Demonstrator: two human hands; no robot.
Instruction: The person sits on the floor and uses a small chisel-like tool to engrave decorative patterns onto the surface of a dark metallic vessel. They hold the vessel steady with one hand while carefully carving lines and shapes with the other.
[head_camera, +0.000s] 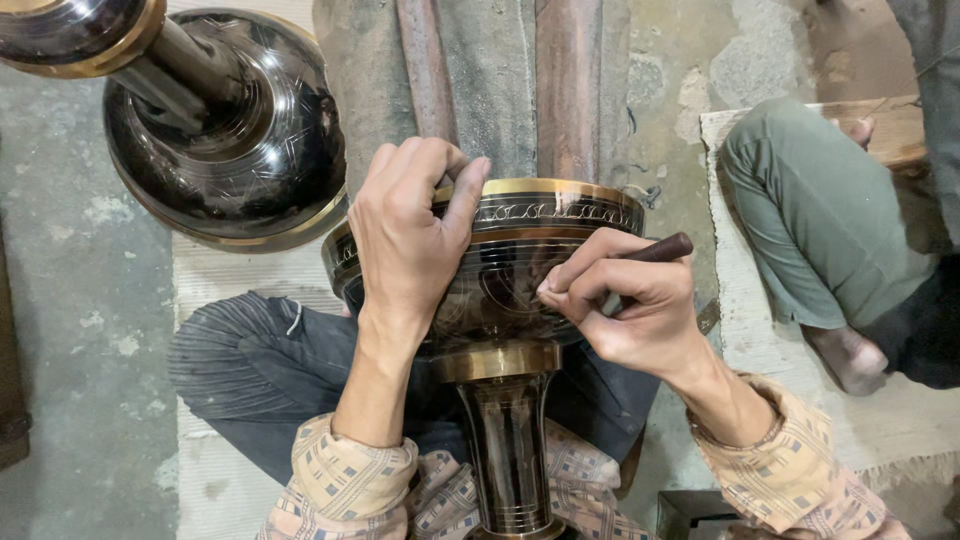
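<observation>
While the left hand (408, 235) clamps the rim of the black brass-banded vase (500, 290) on the lap, the right hand (625, 305), fingers pinching an engraving tool (655, 250) against its side, could slip on the lacquer and scar the pattern.

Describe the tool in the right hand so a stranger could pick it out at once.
Start at the big dark vase with brass bands lying across the person's lap, steadied by the left hand. The right hand rests against its side, pinching a short engraving tool. It is the only slim, dark reddish-brown handle, sticking out above the knuckles.
</observation>
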